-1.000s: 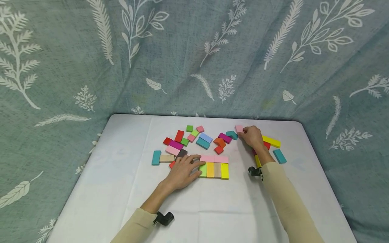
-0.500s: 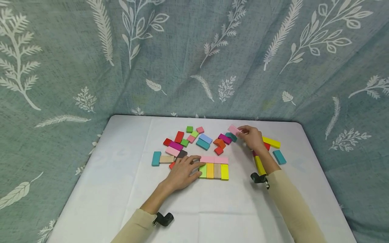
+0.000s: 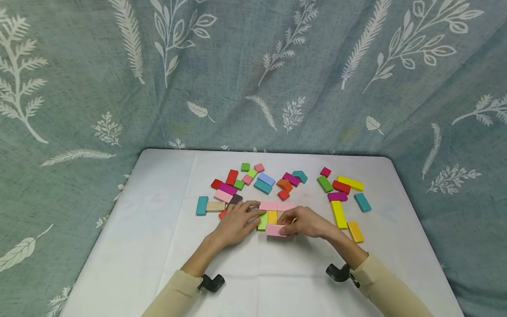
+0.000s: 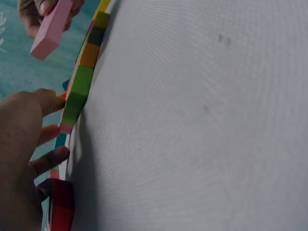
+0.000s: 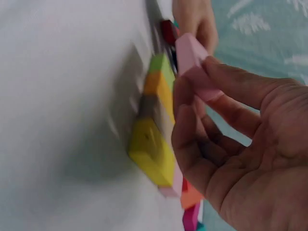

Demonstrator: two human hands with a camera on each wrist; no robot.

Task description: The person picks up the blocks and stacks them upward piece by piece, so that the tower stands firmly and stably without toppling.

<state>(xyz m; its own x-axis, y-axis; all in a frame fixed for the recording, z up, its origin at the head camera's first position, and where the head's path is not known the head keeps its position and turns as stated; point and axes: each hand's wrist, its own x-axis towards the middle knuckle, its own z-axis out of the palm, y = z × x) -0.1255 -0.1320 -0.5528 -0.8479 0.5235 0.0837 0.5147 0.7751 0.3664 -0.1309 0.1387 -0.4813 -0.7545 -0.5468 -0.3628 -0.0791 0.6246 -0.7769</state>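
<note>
My right hand (image 3: 306, 222) pinches a pink block (image 3: 274, 230) between thumb and fingers. It holds the block above the near side of a row of flat-laid blocks, where light green (image 3: 262, 222) and orange (image 3: 272, 216) ones show. In the right wrist view a brown block (image 5: 153, 109) and a yellow block (image 5: 151, 149) complete that row. Two pink blocks (image 3: 268, 205) lie end to end along its far side. My left hand (image 3: 235, 222) rests at the row's left end, fingers spread, fingertips at the light green block.
Loose coloured blocks lie beyond the row, among them a blue one (image 3: 266, 178) and an orange triangle (image 3: 284, 184). A teal block (image 3: 202, 205) and a wooden one (image 3: 215, 206) lie left. More blocks, including a long yellow one (image 3: 338, 214), lie right on the white-covered table (image 3: 237, 290).
My right hand has lifted the pink block from the back of the table and brought it nearer and leftward, over the row. My left hand has stayed in place.
</note>
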